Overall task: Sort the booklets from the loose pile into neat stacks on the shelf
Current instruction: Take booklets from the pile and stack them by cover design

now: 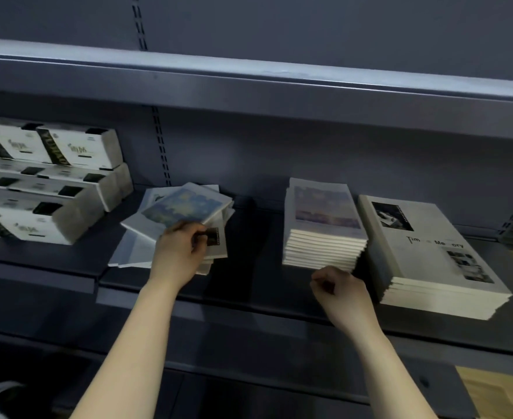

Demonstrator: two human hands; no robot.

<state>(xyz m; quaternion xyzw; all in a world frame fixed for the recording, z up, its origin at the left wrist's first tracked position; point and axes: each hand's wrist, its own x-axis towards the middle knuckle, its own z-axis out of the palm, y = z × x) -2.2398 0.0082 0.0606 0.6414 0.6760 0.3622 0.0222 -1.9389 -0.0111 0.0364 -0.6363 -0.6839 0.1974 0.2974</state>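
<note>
Shelf (249,291) holds 2 neat stacks (321,225); left hand (178,249) on loose pile (185,207).

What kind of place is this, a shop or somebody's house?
Probably a shop or stockroom. The grey metal shelf has slotted uprights like store racks, many copies of the same booklets sit in neat stacks, and identical white boxes are piled at the left.

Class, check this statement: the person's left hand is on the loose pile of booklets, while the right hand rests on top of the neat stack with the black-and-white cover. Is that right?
Not quite. The left hand is on the loose pile, but the head view shows the right hand, loosely curled, in front of the neat stack with the pastel cover, not on top of the black-and-white stack.
</note>
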